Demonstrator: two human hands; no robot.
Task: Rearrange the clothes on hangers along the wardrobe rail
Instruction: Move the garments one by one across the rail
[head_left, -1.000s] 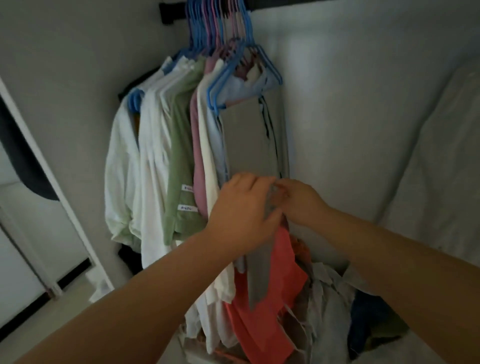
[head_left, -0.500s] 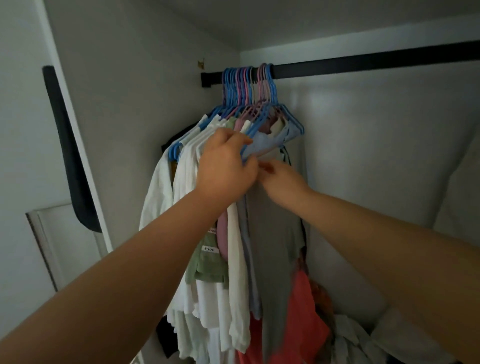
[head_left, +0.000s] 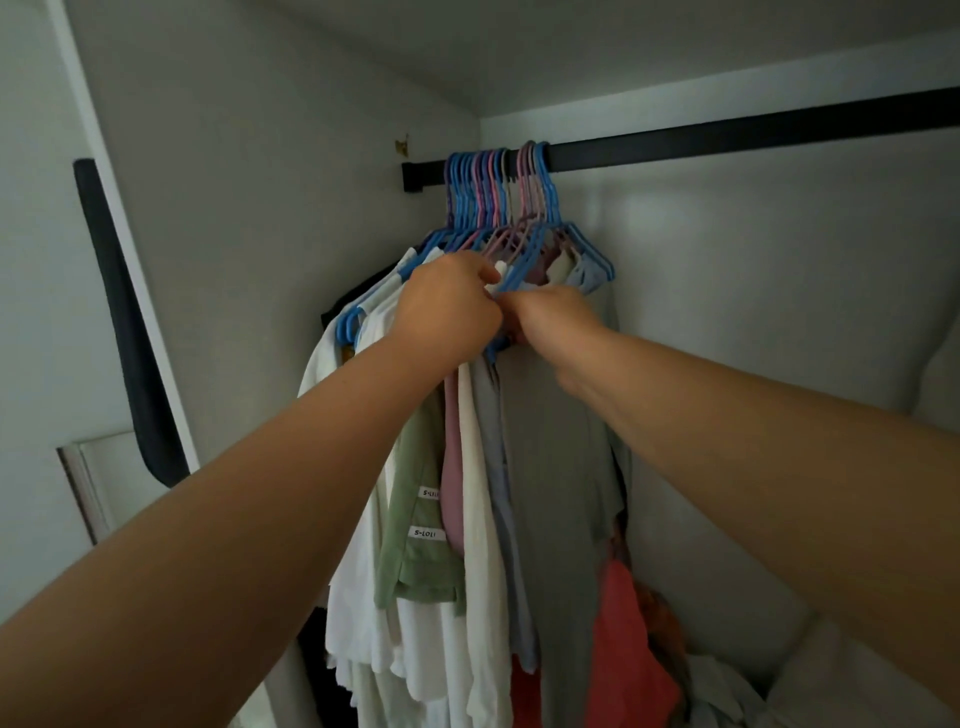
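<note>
Clothes (head_left: 561, 467) crowd wardrobe rail's (head_left: 727, 139) left end

Pretty dim overall, muted grey-green cast, no hard light source in sight. Brightest patch on back wall (head_left: 675, 249) just right of right hand (head_left: 553, 322), soft glow, no glare. Ceiling above hands falls darker. Black rail (head_left: 727, 137) reads as flat silhouette, zero detail. Forearms evenly lit, soft shadow under them. Wide-angle stretch obvious: arms balloon toward bottom corners, door frame (head_left: 119, 249) left of left hand (head_left: 447, 306) leans. Fingers slightly smeared, clothes below hands soft, bit of compression mush.
</note>
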